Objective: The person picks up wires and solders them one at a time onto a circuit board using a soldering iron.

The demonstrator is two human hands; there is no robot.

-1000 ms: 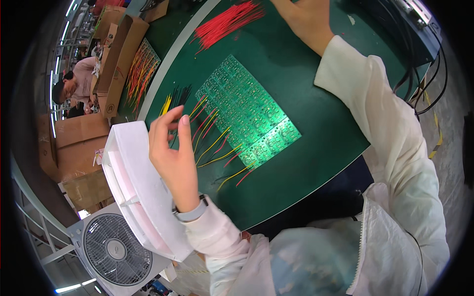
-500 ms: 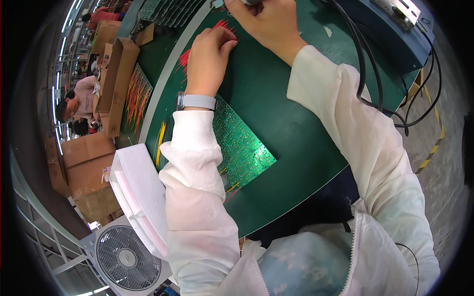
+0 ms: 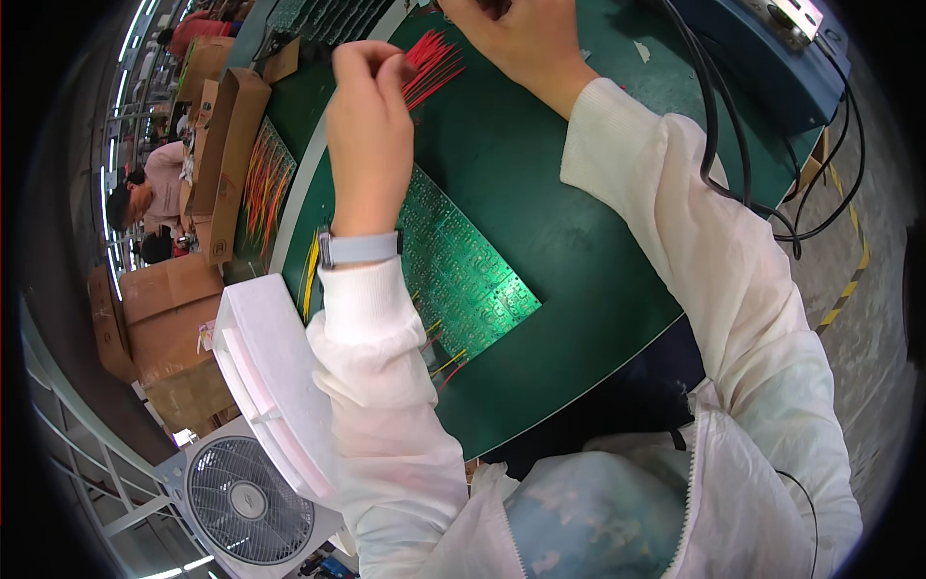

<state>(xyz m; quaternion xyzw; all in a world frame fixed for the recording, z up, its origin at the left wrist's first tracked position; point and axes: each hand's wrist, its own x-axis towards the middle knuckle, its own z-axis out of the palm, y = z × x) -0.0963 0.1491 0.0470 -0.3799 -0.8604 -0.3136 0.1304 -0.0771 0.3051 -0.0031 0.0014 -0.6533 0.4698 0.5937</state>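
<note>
My left hand [image 3: 371, 130] is raised over the green work surface, its fingers curled and thumb bent towards them. Whatever is between the fingertips is hidden. Right beside it lies a fanned bundle of red wires [image 3: 439, 72]. Beneath and right of my left wrist is a green circuit board [image 3: 463, 265], with a few yellow and red wires at its near edge. My right hand [image 3: 531, 43] is at the top edge of the picture with bent fingers. Its fingertips are partly cut off, so what they hold cannot be made out.
A blue machine [image 3: 752, 68] with black cables [image 3: 719, 125] stands at the far right. Yellow wires [image 3: 310, 275] lie left of my forearm. A white plastic bin [image 3: 275, 376], a fan [image 3: 249, 500] and cardboard boxes [image 3: 174, 304] are at left. A person [image 3: 159, 188] sits beyond.
My left hand has moved left and slightly towards me, off the red wires, uncovering more of them and of the circuit board. My right hand has shifted slightly up, its fingers further out of view.
</note>
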